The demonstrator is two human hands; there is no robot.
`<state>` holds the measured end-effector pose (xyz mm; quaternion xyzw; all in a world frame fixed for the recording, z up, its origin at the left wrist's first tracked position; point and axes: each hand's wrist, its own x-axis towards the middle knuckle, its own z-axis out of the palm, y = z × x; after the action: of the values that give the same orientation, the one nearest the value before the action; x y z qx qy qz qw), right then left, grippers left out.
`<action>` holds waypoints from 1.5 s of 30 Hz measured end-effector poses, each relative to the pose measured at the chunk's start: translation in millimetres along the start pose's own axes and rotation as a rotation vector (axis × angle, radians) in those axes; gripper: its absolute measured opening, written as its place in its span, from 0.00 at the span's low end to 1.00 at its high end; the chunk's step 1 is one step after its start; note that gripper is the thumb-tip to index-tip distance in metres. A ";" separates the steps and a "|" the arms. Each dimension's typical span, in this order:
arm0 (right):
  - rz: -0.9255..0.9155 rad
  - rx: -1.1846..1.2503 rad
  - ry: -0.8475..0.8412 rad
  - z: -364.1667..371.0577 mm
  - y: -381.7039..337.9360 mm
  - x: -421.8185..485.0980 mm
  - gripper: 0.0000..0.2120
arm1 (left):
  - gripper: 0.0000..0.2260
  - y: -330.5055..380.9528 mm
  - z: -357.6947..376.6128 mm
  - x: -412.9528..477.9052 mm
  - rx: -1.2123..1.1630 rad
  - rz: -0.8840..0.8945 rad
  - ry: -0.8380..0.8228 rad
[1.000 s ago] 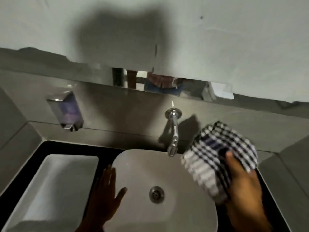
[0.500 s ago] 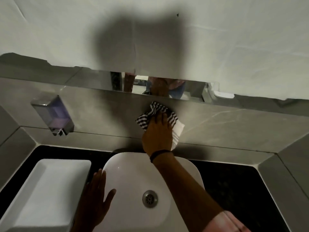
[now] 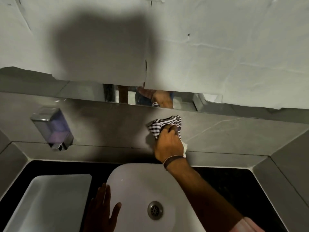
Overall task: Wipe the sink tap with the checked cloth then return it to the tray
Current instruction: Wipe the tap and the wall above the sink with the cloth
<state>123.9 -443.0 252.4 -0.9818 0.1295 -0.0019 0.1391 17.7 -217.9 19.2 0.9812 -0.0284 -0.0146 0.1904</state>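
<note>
One checked cloth is bunched in the clenched right hand against the wall above the one sink — the tap is hidden, presumably under it. Left hand lies flat, fingers spread, on the sink rim — beside one white tray.

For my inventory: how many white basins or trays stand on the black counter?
2. The rectangular tray stands at the left; the rounded sink stands in the middle, below the right hand with the checked cloth. Both run past the bottom edge.

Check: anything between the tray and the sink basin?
Head view: only the left hand, flat on the dark counter between tray and basin.
</note>
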 end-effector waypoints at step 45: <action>-0.688 -1.388 -0.340 -11.2 -48.0 43.3 0.21 | 0.37 -5.4 4.8 -10.6 -0.167 -0.012 0.032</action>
<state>177.4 -412.6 274.9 -0.8160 -0.2324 0.1866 -0.4953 7.2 -214.1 12.9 0.9622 -0.0182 -0.0026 0.2718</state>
